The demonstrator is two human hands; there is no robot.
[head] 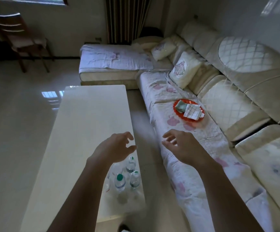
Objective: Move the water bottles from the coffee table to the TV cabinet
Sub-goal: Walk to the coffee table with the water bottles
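Green-capped clear plastic water bottles (127, 174) are standing under the bare left hand (115, 148); both it and the right hand (184, 146) are hanging loose-fingered, empty.

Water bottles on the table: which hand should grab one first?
Probably the left hand. It hovers open right above the water bottles at the near corner of the coffee table. The right hand, also open, hangs off the table's side, over the sofa.

No text, brand or number can be read anywhere. The clear plastic water bottles with green caps (120, 180) carry labels too blurred to make out.
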